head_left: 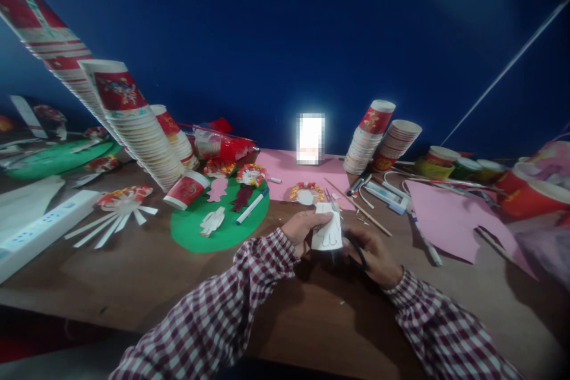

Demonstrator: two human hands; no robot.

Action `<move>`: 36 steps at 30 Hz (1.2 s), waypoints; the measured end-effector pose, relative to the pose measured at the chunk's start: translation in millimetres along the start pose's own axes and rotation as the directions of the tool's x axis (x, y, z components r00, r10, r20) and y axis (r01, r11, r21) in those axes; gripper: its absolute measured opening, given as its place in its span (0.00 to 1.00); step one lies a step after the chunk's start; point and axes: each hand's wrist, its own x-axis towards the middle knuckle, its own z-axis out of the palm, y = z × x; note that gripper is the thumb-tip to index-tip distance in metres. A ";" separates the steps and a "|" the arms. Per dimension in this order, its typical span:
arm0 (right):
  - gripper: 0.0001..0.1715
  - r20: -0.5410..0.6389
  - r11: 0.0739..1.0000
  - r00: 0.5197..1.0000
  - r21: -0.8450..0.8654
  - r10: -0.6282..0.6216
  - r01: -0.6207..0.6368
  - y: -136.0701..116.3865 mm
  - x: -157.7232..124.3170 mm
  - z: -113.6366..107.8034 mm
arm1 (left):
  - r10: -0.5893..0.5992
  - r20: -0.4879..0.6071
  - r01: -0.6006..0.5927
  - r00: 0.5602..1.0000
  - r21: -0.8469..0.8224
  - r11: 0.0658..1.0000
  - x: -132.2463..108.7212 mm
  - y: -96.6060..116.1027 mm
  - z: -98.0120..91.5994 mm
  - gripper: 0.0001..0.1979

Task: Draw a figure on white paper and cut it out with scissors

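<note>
My left hand (301,227) is closed on a small white piece of paper (327,233) with a drawn outline, holding it upright above the wooden table (133,273). My right hand (374,258) is closed around dark-handled scissors (354,249), whose blades (328,197) reach up at the paper's top edge. Both sleeves are red-and-white checked. Just beyond the paper lies a small paper head with a red and yellow headdress (306,193) on a pink sheet (303,181).
Tall leaning stacks of red-printed paper cups (133,124) stand left, shorter stacks (378,136) at the back right. A green disc (222,219) carries paper figures and a marker. A pink cut sheet (449,219), sticks, pens, red cups and a white power strip (40,225) lie around.
</note>
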 end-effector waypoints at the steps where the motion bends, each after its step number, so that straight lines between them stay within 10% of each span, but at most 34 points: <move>1: 0.17 -0.008 1.000 1.000 -0.003 0.000 0.000 0.1 0.1 0.1 | -0.001 -0.002 0.001 1.000 -0.005 1.000 -0.1 0.1 0.1 0.05; 14: 0.16 -0.053 0.993 0.998 0.116 0.044 -0.037 -3.2 2.9 5.4 | 0.037 -0.002 -0.037 0.999 0.029 0.999 2.6 -1.0 -2.2 0.08; 23: 0.20 -0.381 0.984 0.921 0.179 0.077 -0.007 -3.7 8.7 -7.6 | 0.163 -0.051 -0.157 0.985 0.111 0.981 9.9 0.4 -13.8 0.17; 36: 0.20 -0.391 0.960 0.917 0.279 0.080 0.035 -7.1 11.7 -17.2 | 0.159 0.046 -0.166 0.986 0.329 0.930 11.1 -8.0 -14.9 0.18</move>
